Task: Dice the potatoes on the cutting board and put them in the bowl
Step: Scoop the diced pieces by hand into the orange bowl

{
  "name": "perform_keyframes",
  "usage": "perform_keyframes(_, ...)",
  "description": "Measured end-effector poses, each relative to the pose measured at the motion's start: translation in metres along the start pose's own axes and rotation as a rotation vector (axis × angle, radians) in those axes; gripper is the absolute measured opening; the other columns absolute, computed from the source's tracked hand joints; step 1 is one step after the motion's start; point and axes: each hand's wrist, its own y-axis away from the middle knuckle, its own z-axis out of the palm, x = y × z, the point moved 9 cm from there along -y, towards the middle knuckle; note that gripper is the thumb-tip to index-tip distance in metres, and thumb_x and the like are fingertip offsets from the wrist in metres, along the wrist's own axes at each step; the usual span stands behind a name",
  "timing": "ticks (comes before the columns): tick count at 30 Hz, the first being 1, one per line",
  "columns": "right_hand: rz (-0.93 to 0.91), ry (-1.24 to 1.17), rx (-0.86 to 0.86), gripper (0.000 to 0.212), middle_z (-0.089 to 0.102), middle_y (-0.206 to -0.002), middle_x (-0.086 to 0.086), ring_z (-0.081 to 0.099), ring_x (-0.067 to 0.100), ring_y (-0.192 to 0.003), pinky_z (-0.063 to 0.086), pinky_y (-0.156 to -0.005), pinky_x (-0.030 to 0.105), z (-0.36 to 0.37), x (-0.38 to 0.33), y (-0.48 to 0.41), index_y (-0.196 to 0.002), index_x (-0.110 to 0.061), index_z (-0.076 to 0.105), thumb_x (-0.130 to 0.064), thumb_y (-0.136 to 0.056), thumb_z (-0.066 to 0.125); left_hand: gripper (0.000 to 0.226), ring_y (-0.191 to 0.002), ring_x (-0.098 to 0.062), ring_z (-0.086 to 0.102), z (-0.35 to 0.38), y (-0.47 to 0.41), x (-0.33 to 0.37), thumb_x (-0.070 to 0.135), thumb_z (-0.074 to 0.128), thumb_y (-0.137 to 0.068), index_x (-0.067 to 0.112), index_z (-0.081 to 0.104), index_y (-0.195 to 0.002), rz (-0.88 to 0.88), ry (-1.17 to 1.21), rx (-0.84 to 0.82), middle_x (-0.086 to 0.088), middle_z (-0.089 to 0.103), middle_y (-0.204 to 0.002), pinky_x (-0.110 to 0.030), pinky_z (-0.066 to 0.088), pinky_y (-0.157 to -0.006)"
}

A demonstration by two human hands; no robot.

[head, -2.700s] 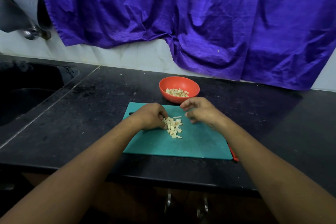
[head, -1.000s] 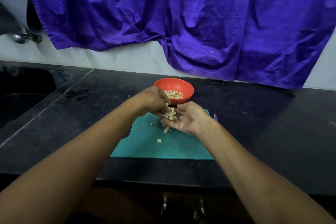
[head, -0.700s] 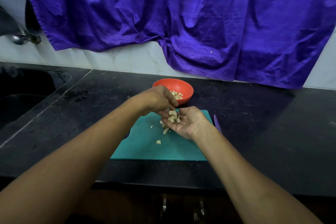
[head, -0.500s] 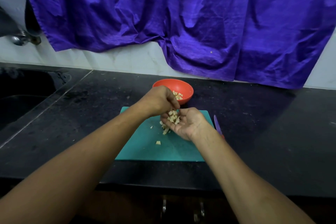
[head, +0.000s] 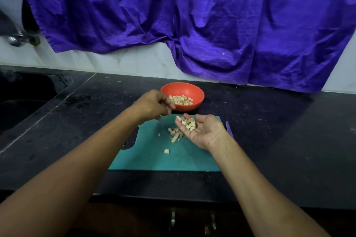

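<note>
My right hand (head: pixel 204 132) lies palm up over the teal cutting board (head: pixel 154 159), fingers relaxed, with a small heap of diced potato (head: pixel 188 123) resting on them. My left hand (head: pixel 152 106) hovers at the left rim of the orange bowl (head: pixel 196 93). Its fingers are curled downward, and whatever is inside them is hidden. The bowl holds diced potato (head: pixel 181 100) and stands just behind the board. More potato pieces (head: pixel 175 134) lie on the board under my right fingertips, and a single cube (head: pixel 166 151) sits nearer to me.
A purple knife (head: pixel 229 126) lies along the board's right edge, mostly hidden by my right wrist. The board sits on a black counter (head: pixel 279 140). A dark sink (head: pixel 23 106) is at the left, with a tap above it. A purple cloth (head: pixel 192 25) hangs behind.
My left hand has left my right palm and moved back and left to the bowl's rim. My right hand has stayed palm up with the potato pieces on it.
</note>
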Motion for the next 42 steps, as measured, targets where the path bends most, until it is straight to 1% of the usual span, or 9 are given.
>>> perform_keyframes(5, -0.063, -0.032, -0.007, 0.035, 0.066, -0.119, 0.029, 0.068, 0.043, -0.106, 0.059, -0.086, 0.054, 0.011, -0.031, -0.003, -0.121, 0.014, 0.06, -0.016, -0.108, 0.047, 0.02, -0.088, -0.019, 0.069, 0.006, 0.0, -0.043, -0.004, 0.066, -0.092, 0.013, 0.075, -0.101, -0.153, -0.111, -0.052, -0.006, 0.073, -0.096, -0.032, 0.061, -0.077)
perform_keyframes(11, -0.24, 0.106, -0.024, 0.045, 0.06, -0.129, 0.023, 0.063, 0.04, -0.112, 0.062, -0.08, 0.056, 0.052, -0.09, -0.027, -0.133, 0.003, 0.052, -0.034, -0.108, 0.047, 0.03, -0.099, -0.01, 0.067, 0.017, -0.007, -0.063, -0.003, 0.075, -0.085, 0.023, 0.075, -0.101, -0.137, -0.143, -0.05, 0.005, 0.071, -0.099, -0.025, 0.055, -0.092)
perform_keyframes(14, -0.402, 0.422, 0.037, 0.053, 0.061, -0.132, 0.019, 0.062, 0.034, -0.116, 0.056, -0.095, 0.058, 0.07, -0.112, -0.047, -0.144, -0.007, 0.052, -0.044, -0.107, 0.045, 0.033, -0.1, -0.008, 0.065, 0.017, -0.009, -0.066, -0.003, 0.075, -0.085, 0.024, 0.074, -0.105, -0.135, -0.15, -0.053, 0.007, 0.069, -0.101, -0.021, 0.052, -0.091)
perform_keyframes(17, -0.341, 0.84, 0.053, 0.06, 0.053, -0.146, 0.02, 0.051, 0.038, -0.134, 0.037, -0.114, 0.056, 0.081, -0.103, -0.062, -0.148, -0.004, 0.048, -0.047, -0.108, 0.037, 0.034, -0.102, -0.008, 0.065, 0.018, -0.01, -0.068, -0.002, 0.075, -0.086, 0.025, 0.074, -0.106, -0.12, -0.156, -0.049, 0.005, 0.069, -0.104, -0.023, 0.053, -0.093)
perform_keyframes(21, -0.517, 1.087, 0.114, 0.042, 0.063, -0.134, 0.016, 0.061, 0.026, -0.113, 0.048, -0.091, 0.036, 0.103, -0.117, -0.058, -0.126, -0.001, 0.064, -0.032, -0.108, 0.043, 0.035, -0.103, -0.007, 0.065, 0.018, -0.013, -0.071, 0.0, 0.076, -0.085, 0.027, 0.074, -0.107, -0.106, -0.17, -0.036, 0.005, 0.07, -0.108, -0.024, 0.053, -0.095)
perform_keyframes(25, -0.633, 1.244, 0.139, 0.032, 0.07, -0.115, 0.014, 0.067, 0.027, -0.104, 0.054, -0.093, 0.041, 0.112, -0.123, -0.049, -0.113, -0.003, 0.067, -0.027, -0.107, 0.046, 0.035, -0.103, -0.008, 0.064, 0.018, -0.013, -0.07, -0.001, 0.076, -0.085, 0.03, 0.074, -0.103, -0.102, -0.168, -0.04, 0.006, 0.07, -0.106, -0.026, 0.053, -0.096)
perform_keyframes(29, -0.627, 1.176, 0.062, 0.022, 0.072, -0.107, 0.017, 0.072, 0.026, -0.096, 0.061, -0.082, 0.035, 0.101, -0.119, -0.033, -0.115, 0.002, 0.068, -0.009, -0.103, 0.053, 0.035, -0.104, -0.008, 0.064, 0.018, -0.009, -0.069, 0.001, 0.075, -0.087, 0.029, 0.075, -0.107, -0.085, -0.194, 0.005, 0.005, 0.07, -0.109, -0.03, 0.054, -0.099)
perform_keyframes(38, -0.638, 0.791, -0.067, 0.022, 0.073, -0.107, 0.022, 0.074, 0.031, -0.097, 0.062, -0.089, 0.039, 0.083, -0.108, -0.001, -0.114, 0.006, 0.068, 0.001, -0.102, 0.051, 0.031, -0.102, -0.012, 0.068, 0.008, 0.018, -0.057, -0.008, 0.069, -0.088, 0.014, 0.076, -0.109, -0.042, -0.046, 0.097, 0.001, 0.073, -0.104, -0.03, 0.056, -0.096)
perform_keyframes(42, -0.747, 1.071, -0.098, 0.03, 0.073, -0.095, 0.014, 0.073, 0.023, -0.087, 0.063, -0.075, 0.031, 0.063, -0.082, 0.003, -0.094, -0.007, 0.071, 0.018, -0.089, 0.055, 0.027, -0.091, -0.005, 0.068, -0.01, 0.026, -0.043, -0.004, 0.069, -0.09, 0.015, 0.077, -0.108, 0.054, -0.06, 0.179, 0.005, 0.074, -0.101, -0.016, 0.054, -0.074)
